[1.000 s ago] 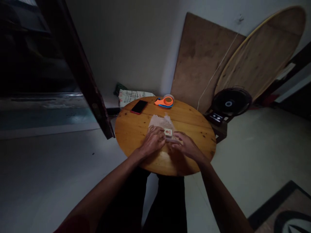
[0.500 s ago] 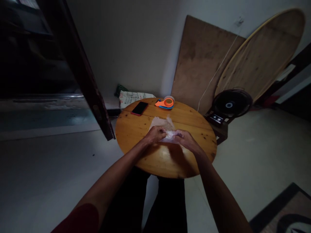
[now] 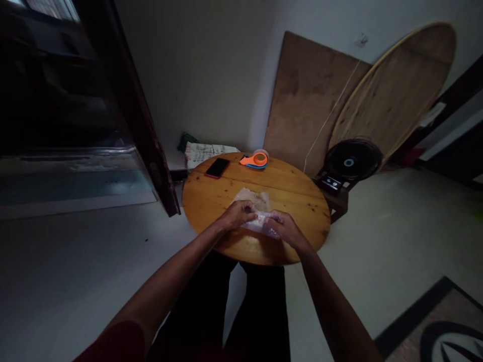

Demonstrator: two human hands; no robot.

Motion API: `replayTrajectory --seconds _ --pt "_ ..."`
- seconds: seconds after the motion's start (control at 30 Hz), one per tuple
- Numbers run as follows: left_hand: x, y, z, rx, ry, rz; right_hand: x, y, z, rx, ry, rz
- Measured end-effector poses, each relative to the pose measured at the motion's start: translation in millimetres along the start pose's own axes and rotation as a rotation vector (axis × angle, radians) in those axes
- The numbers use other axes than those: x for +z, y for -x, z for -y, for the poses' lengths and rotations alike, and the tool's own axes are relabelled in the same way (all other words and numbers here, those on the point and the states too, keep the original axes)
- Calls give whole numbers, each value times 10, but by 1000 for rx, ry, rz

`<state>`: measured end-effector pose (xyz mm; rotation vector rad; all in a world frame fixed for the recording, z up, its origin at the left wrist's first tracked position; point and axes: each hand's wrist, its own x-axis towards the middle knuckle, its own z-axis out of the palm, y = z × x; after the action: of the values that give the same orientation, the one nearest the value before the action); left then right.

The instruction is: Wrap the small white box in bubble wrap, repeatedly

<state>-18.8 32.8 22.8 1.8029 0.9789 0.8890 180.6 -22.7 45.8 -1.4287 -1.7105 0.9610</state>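
Observation:
A sheet of clear bubble wrap (image 3: 252,197) lies on the round wooden table (image 3: 204,201), its near part bunched or folded between my hands. My left hand (image 3: 240,213) pinches the wrap from the left, fingers curled in. On the other side my right hand (image 3: 284,226) grips it with thumb and fingers closed. Whether something is wrapped inside the folded part, I cannot tell. Beyond the hands, an orange tape dispenser (image 3: 255,160) with a roll of tape rests near the far edge, a blue item partly under it. To its left lies a black phone with a red edge (image 3: 217,168).
Behind the table sits a printed white sack (image 3: 206,152) by the wall. A brown board (image 3: 302,95) and a large round wooden top (image 3: 400,85) lean there. A black fan (image 3: 350,162) stands right of the table, and a dark door frame (image 3: 132,100) rises at left.
Both hands have shifted slightly nearer with the bubble wrap, and its near edge now spreads lower under the right hand. The camera view has turned slightly.

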Motion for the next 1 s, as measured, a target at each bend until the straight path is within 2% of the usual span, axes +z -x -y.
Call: replayTrajectory --seconds 0.4,0.53,0.77,1.0 --pt "75 -54 -38 -88 125 -8 102 65 -149 53 -183 -113" --pt "80 -58 -28 -66 143 -8 116 88 -143 72 -207 -146" --pt "101 -111 90 -38 130 -1 129 98 -132 64 -162 -250" --pt "99 -132 73 -63 31 -19 153 86 -252 22 -9 -413"
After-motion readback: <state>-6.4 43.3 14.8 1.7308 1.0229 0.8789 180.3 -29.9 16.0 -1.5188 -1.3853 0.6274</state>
